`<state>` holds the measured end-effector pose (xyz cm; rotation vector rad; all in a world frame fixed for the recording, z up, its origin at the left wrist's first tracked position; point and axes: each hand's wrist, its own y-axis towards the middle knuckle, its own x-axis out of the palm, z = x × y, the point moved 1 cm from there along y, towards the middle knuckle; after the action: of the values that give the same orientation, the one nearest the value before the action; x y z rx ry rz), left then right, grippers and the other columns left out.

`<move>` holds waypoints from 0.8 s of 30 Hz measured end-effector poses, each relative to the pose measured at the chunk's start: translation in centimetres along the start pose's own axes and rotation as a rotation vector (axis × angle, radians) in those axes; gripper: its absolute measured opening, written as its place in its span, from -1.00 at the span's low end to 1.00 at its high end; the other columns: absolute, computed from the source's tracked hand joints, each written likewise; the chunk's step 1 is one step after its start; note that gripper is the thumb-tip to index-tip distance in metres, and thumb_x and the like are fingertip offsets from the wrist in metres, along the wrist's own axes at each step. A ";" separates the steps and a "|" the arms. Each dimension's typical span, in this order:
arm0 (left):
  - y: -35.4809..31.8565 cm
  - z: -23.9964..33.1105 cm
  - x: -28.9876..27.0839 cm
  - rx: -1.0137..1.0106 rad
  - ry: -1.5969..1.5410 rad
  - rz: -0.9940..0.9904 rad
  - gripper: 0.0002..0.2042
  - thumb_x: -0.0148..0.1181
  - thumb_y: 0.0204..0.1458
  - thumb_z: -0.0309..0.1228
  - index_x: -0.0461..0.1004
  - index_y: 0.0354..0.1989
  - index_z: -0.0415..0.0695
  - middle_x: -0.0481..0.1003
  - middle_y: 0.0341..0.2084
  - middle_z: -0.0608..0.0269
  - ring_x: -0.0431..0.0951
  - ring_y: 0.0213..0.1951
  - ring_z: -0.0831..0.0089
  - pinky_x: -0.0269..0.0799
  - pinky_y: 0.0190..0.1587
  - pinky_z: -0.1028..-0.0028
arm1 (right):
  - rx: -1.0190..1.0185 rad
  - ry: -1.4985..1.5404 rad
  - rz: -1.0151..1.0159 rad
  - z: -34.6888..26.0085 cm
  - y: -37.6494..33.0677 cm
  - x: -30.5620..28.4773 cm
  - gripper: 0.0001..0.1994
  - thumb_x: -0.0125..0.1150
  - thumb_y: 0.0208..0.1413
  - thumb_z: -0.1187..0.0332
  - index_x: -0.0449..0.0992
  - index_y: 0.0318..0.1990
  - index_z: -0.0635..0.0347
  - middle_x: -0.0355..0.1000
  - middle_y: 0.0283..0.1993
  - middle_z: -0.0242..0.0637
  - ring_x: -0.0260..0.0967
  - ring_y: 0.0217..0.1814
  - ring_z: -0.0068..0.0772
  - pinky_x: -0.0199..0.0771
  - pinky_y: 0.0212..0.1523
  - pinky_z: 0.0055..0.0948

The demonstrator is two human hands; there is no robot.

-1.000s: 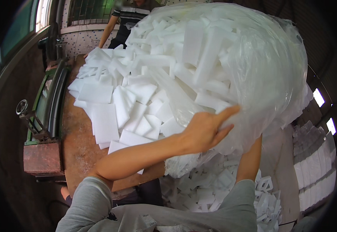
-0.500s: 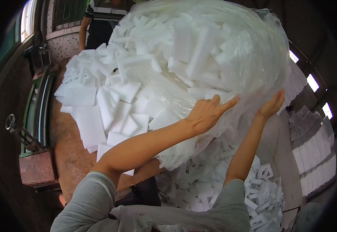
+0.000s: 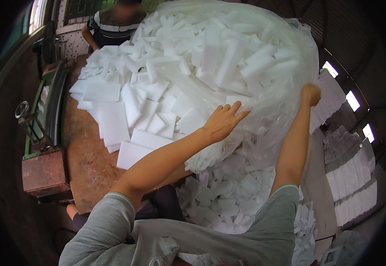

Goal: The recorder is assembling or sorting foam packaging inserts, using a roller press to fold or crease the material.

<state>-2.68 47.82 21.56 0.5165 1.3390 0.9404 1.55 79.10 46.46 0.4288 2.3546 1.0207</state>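
Head view: left hand (image 3: 223,120) lies flat, fingers spread, on a huge clear plastic bag (image 3: 264,66) of white foam pieces resting on the brown table (image 3: 84,164). Right hand (image 3: 311,94) grips a fold of the bag's film in a fist.

I can't see the fingertips of my right hand (image 3: 311,94); they sink into the big plastic bag (image 3: 264,57). Beyond my left hand (image 3: 222,122), the other person (image 3: 113,22) is cut off at the top edge.
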 end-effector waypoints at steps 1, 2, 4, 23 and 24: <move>-0.9 -0.2 0.1 -0.023 0.004 -0.043 -0.20 0.10 0.02 -0.67 0.18 0.52 0.08 0.26 0.33 -0.14 0.51 -0.03 -0.02 0.44 0.03 0.14 | 0.026 -0.149 -0.175 2.2 -1.9 0.4 -0.62 0.27 0.11 0.16 0.70 -0.06 0.26 0.61 0.09 0.07 0.55 0.19 0.20 0.56 0.17 0.05; -1.8 -0.4 0.1 -0.044 0.016 -0.082 -0.21 0.11 0.02 -0.67 0.19 0.52 0.05 0.24 0.36 -0.13 0.51 -0.02 -0.03 0.44 0.04 0.13 | 0.020 -0.056 -0.200 3.8 -4.0 0.0 -0.60 0.27 0.13 0.21 0.61 0.06 0.27 0.50 0.19 0.10 0.44 0.29 0.21 0.48 0.24 0.04; -3.5 -0.7 -0.1 -0.081 0.018 -0.063 -0.25 0.18 0.02 -0.63 0.24 0.48 0.03 0.18 0.40 -0.16 0.46 0.11 -0.09 0.41 0.13 0.10 | -0.090 0.289 -0.065 5.5 -9.8 -2.5 -0.47 0.26 0.18 0.31 0.43 0.30 0.28 0.29 0.41 0.18 0.21 0.49 0.23 0.34 0.40 0.02; -32.0 -1.1 -13.3 -0.586 0.059 -0.016 -0.36 0.36 0.07 -0.49 0.36 0.39 -0.04 0.17 0.40 -0.25 0.07 0.48 -0.27 0.17 0.44 -0.07 | -1.062 0.368 -0.438 -8.7 -30.8 4.8 -0.17 0.49 -0.09 0.18 0.32 0.43 -0.29 0.41 0.16 0.04 0.34 0.25 0.12 0.32 0.22 0.02; -32.6 -1.1 -13.7 -0.634 0.074 -0.015 -0.36 0.35 0.08 -0.49 0.36 0.39 -0.03 0.18 0.40 -0.24 0.07 0.48 -0.27 0.17 0.44 -0.07 | -1.115 0.348 -0.421 -8.5 -31.2 5.0 -0.18 0.48 -0.10 0.20 0.33 0.43 -0.28 0.43 0.15 0.03 0.37 0.22 0.12 0.33 0.22 0.01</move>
<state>5.74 18.48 3.69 -0.0163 1.0283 1.3078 -9.82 55.95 26.37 -0.6698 1.6128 2.0232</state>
